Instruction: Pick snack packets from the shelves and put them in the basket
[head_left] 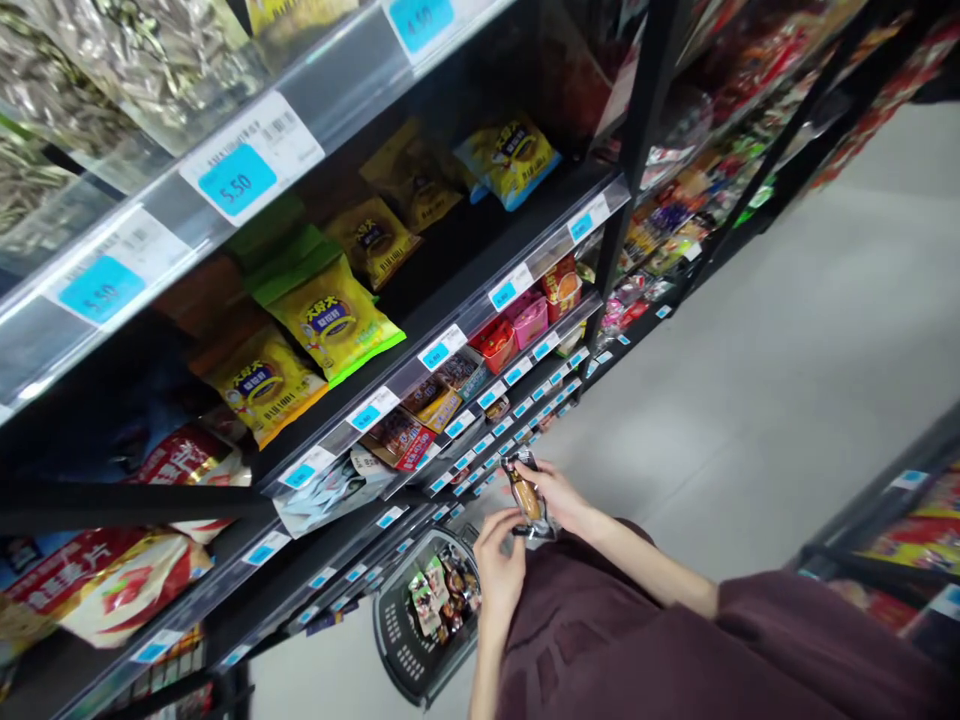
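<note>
A small, glossy packet of black and clear plastic film (529,500), with a smooth, oblong brown piece visible inside, was held in front of the person's body at the lower centre. The right hand (559,495) was closed around its upper side; the left hand (501,555) pinched its lower end between thumb and fingers. Just beside the left forearm was a dark grey plastic basket with rounded corners and slotted walls (396,635), holding a cluster of small, shiny packets. A loose, dark maroon-brown cloth garment (622,640) covered the person's body.

To the left, pillow-shaped, crinkled yellow plastic bags (336,315) lay on a matte black shelf (480,235). Above them, large clear bags (172,60) showed slender, greyish pieces; lower down lay a plump red-and-white bag (127,580).

White and bright blue price tags (238,185) lined the shelf edges, two reading "5.50". The yellow bags bore bold Chinese characters, slightly blurred; the writing on the held packet was too small to read.

The smooth, pale grey floor (810,330) formed an aisle between stocked shelves, tilted in this view.
</note>
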